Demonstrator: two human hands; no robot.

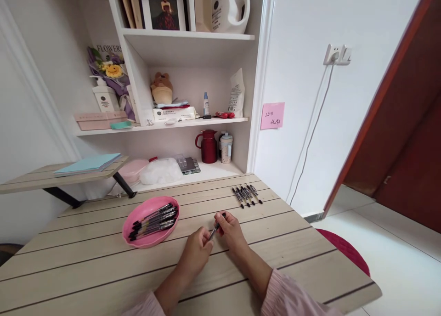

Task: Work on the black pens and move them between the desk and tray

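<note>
Between my two hands, over the middle of the table, is a slim dark pen (214, 230). My left hand (197, 249) is closed on its lower end, the fingers pinched together. Near the black upper end, my right hand (231, 231) grips the pen with thumb and fingers. To the left stands a pink scalloped bowl (130, 217) with several black pens (155, 222) lying in it. Beyond my right hand, several black-and-clear pens (247, 195) lie side by side in a row on the table.
The wood-plank table (103, 279) meets a white shelf unit (193, 42) at the back. A raised stand (20, 180) with blue paper (87, 163) is at the left. A red jug (208, 146) and a cup (226, 148) stand on the lower shelf. A red stool (344, 249) is beyond the right edge.
</note>
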